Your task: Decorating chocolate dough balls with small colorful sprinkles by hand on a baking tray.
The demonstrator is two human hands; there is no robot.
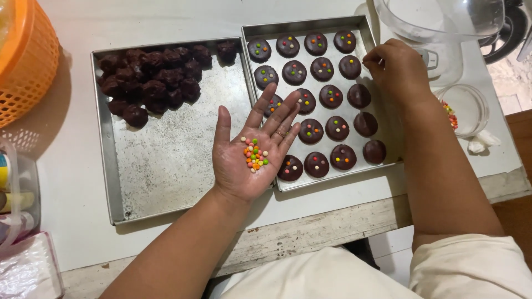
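Note:
My left hand [249, 152] lies palm up over the seam between two metal trays, fingers spread, with a small heap of coloured candy beads [255, 154] resting in the palm. My right hand [396, 69] hovers over the right tray [310, 25], fingers pinched together just above a plain chocolate-coated cookie [350, 66] in the second row. Most cookies on that tray carry coloured beads; several in the right column [366, 123] are bare. The left tray [166, 166] holds a pile of dark chocolate lumps [152, 80] at its far end.
An orange plastic basket [25, 61] stands at the far left. A clear bowl on a white kitchen scale [438, 27] sits behind the right tray, with a small glass dish of coloured beads [465, 108] beside it. Plastic containers [16, 194] line the left edge.

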